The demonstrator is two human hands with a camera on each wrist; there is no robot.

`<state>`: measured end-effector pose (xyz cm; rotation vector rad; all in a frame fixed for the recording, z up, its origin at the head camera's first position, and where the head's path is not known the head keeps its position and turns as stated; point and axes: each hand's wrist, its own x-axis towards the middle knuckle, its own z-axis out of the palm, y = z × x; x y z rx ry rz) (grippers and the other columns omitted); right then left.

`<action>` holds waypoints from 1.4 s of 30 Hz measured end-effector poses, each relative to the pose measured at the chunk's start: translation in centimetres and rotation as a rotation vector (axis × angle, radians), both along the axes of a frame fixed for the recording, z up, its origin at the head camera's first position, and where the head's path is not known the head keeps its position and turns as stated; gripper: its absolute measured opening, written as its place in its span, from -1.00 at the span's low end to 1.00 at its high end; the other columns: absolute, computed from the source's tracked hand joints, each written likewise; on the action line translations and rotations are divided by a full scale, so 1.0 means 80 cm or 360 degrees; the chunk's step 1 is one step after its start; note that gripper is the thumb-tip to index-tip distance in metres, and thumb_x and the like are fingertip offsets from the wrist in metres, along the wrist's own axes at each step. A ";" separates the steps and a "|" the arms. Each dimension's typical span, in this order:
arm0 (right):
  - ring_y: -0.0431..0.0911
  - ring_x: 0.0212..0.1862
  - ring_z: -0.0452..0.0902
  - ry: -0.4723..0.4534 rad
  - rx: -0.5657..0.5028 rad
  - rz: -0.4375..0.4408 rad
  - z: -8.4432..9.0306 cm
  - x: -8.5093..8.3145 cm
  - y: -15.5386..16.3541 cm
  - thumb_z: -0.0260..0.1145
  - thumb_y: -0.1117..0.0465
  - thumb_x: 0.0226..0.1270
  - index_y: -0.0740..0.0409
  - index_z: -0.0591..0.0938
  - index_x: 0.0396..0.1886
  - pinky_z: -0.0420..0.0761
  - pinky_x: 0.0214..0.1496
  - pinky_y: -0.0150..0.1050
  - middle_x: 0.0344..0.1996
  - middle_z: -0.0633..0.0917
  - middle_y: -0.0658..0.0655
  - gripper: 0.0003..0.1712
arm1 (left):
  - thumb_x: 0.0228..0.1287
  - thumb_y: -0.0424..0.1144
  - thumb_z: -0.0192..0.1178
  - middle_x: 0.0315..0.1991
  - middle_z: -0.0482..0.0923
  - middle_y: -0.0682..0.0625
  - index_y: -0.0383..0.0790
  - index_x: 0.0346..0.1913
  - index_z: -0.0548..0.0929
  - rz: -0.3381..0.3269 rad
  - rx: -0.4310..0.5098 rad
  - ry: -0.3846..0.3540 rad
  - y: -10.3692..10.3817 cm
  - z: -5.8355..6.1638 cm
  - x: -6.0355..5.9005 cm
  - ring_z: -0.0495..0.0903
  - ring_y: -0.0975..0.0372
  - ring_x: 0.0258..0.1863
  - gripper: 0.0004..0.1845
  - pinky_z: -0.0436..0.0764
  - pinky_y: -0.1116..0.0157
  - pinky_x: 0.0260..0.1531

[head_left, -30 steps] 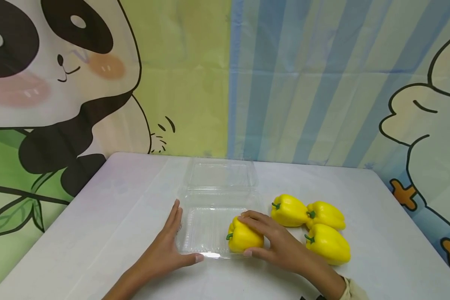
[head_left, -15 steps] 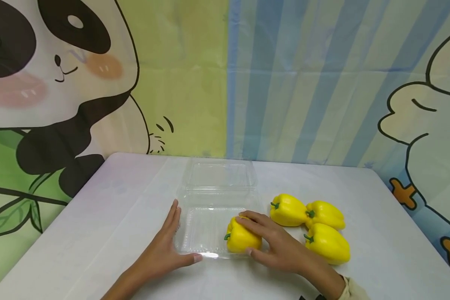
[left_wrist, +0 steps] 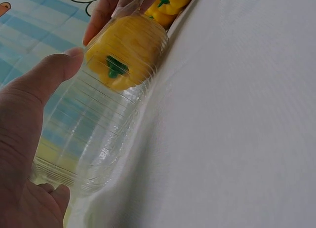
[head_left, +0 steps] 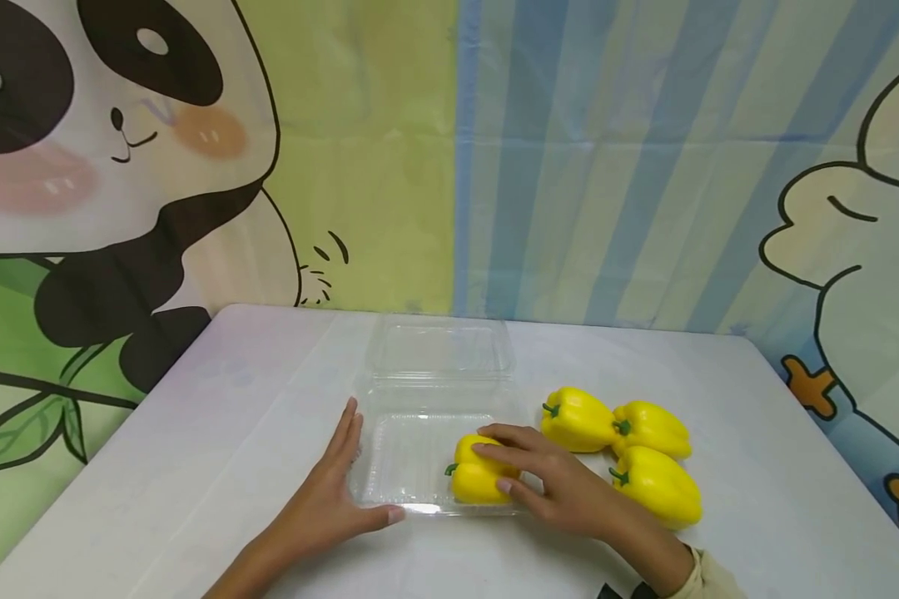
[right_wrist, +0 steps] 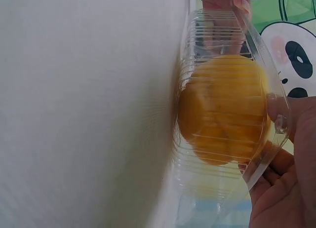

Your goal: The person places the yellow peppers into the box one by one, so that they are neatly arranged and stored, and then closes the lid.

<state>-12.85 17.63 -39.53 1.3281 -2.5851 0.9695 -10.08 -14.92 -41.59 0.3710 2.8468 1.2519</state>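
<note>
A clear plastic clamshell box (head_left: 400, 449) lies with its lid (head_left: 442, 349) folded back on the table. Inside its base, at the right, sits a yellow bell pepper (head_left: 475, 482), green stem facing left. My right hand (head_left: 554, 482) holds this pepper, fingers over its top and thumb on its near side. At the box's left front corner, my left hand (head_left: 330, 499) touches the rim with thumb and fingers spread straight. In the left wrist view, the bell pepper (left_wrist: 131, 50) shows through the ribbed wall; in the right wrist view, the bell pepper (right_wrist: 227, 109) fills much of the box.
To the right of the box, several more yellow bell peppers lie close together: one at the back left (head_left: 577, 420), one behind at the right (head_left: 653, 428), one nearer the front (head_left: 659, 487). A white cloth (head_left: 217, 449) covers the table. Printed curtains (head_left: 584, 166) hang behind it.
The pepper in the box has shifted slightly left. The right hand's thumb and fingers have moved further onto it. The left hand has stayed at the box's corner.
</note>
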 end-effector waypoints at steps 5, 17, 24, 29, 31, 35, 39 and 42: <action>-0.04 0.35 0.30 0.0011 0.0005 0.0016 0.001 0.000 0.000 0.22 0.08 0.45 -0.13 0.42 0.41 0.46 0.23 0.02 0.38 0.36 0.06 -0.45 | -0.21 0.32 0.49 0.54 -0.45 0.23 -0.26 0.55 -0.11 -0.0002 0.0002 0.0007 -0.001 0.001 0.001 0.14 -0.08 0.42 0.39 0.21 -0.20 0.26; -0.01 0.34 0.31 -0.0068 -0.0042 -0.0027 0.001 0.001 -0.002 0.25 0.06 0.41 -0.05 0.46 0.38 0.44 0.25 0.04 0.37 0.38 0.03 -0.45 | -0.22 0.33 0.48 0.55 -0.46 0.20 -0.28 0.55 -0.12 -0.0021 0.0001 0.0014 -0.001 0.002 0.000 0.07 -0.08 0.44 0.41 0.20 -0.19 0.26; 0.00 0.35 0.29 -0.0090 -0.0060 0.0005 0.000 0.000 -0.003 0.23 0.11 0.44 -0.06 0.44 0.39 0.42 0.25 0.05 0.38 0.36 0.05 -0.46 | -0.22 0.33 0.48 0.54 -0.47 0.21 -0.27 0.55 -0.12 -0.0013 0.0003 -0.0013 -0.003 0.001 0.000 -0.05 -0.06 0.48 0.41 0.16 -0.19 0.27; -0.04 0.36 0.27 -0.0099 -0.0078 0.0017 -0.001 0.000 -0.003 0.25 0.12 0.42 -0.11 0.46 0.37 0.41 0.26 0.05 0.37 0.37 0.02 -0.47 | -0.22 0.33 0.48 0.55 -0.46 0.20 -0.22 0.56 -0.14 -0.0012 0.0006 -0.0032 -0.003 0.001 0.000 -0.08 -0.06 0.48 0.41 0.14 -0.20 0.27; -0.05 0.36 0.27 -0.0122 -0.0093 0.0029 -0.001 -0.001 -0.002 0.26 0.12 0.42 -0.13 0.47 0.36 0.41 0.28 0.03 0.37 0.38 0.01 -0.48 | -0.22 0.33 0.48 0.55 -0.46 0.21 -0.20 0.56 -0.15 -0.0012 0.0005 -0.0033 -0.003 0.001 0.001 -0.07 -0.06 0.48 0.41 0.15 -0.20 0.27; -0.04 0.35 0.29 -0.0160 -0.0121 0.0066 -0.001 -0.003 0.001 0.25 0.14 0.43 -0.11 0.48 0.36 0.43 0.26 -0.03 0.35 0.39 0.02 -0.48 | -0.21 0.32 0.48 0.54 -0.47 0.22 -0.19 0.56 -0.16 -0.0021 0.0016 -0.0029 -0.003 0.001 0.000 -0.02 -0.07 0.47 0.40 0.15 -0.20 0.28; -0.04 0.34 0.31 -0.0179 -0.0152 0.0072 -0.003 -0.005 0.003 0.24 0.14 0.43 -0.07 0.48 0.36 0.45 0.25 -0.08 0.35 0.41 0.01 -0.48 | -0.21 0.30 0.49 0.54 -0.48 0.24 -0.19 0.56 -0.16 -0.0029 0.0040 -0.0034 -0.003 -0.001 -0.001 0.11 -0.08 0.43 0.40 0.15 -0.19 0.29; -0.06 0.34 0.32 -0.0176 -0.0172 0.0038 -0.004 -0.005 0.003 0.25 0.13 0.43 -0.04 0.45 0.38 0.43 0.27 -0.09 0.34 0.43 -0.02 -0.46 | -0.21 0.30 0.50 0.54 -0.47 0.24 -0.19 0.56 -0.15 -0.0031 0.0045 -0.0034 -0.003 -0.002 -0.003 0.19 -0.09 0.40 0.40 0.17 -0.18 0.28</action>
